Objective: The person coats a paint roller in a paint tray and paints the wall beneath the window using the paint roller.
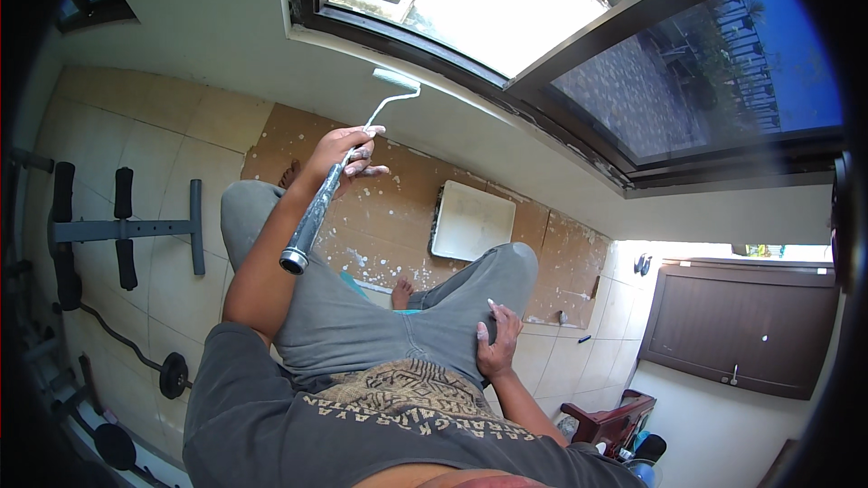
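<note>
While gripped, roller handle (312, 217) within left fingers (357, 149).

the person wears a dark grey t-shirt (262, 416) with short sleeves; one sleeve ends just above the elbow. across the front of the shirt there is a beige patterned print with a band of pale letters under it. the shorts (380, 316) are lighter grey, of soft fabric, with a seam in the middle. both forearms are bare, the feet also.
</note>
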`<state>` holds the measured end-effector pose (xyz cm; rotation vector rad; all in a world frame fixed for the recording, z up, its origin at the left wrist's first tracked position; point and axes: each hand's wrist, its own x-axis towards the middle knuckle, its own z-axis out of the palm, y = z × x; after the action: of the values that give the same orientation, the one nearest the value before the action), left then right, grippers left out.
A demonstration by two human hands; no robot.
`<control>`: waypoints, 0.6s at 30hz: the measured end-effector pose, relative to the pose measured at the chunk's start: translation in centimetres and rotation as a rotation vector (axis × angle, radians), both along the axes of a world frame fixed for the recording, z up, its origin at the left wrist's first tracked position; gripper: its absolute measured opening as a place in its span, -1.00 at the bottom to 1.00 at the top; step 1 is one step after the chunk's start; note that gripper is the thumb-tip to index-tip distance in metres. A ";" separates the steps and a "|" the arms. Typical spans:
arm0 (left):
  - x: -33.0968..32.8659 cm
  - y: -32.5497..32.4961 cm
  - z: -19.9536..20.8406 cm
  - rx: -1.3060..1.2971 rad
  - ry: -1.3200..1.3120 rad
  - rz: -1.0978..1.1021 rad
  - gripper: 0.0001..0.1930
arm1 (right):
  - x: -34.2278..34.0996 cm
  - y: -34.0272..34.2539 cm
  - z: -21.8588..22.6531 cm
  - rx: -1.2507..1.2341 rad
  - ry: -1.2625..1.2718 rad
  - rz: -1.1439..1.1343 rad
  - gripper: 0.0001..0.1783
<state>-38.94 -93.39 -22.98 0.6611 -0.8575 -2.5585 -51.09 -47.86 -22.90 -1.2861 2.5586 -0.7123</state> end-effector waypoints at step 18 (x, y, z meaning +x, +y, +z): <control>-0.8 0.0 -1.5 -0.042 -0.159 -0.023 -0.68 | 0.0 -0.1 0.0 0.023 -0.005 0.005 -0.47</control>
<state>-39.78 -93.34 -24.51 0.8556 -0.9723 -2.5272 -51.09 -48.00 -22.88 -1.2814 2.5517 -0.6817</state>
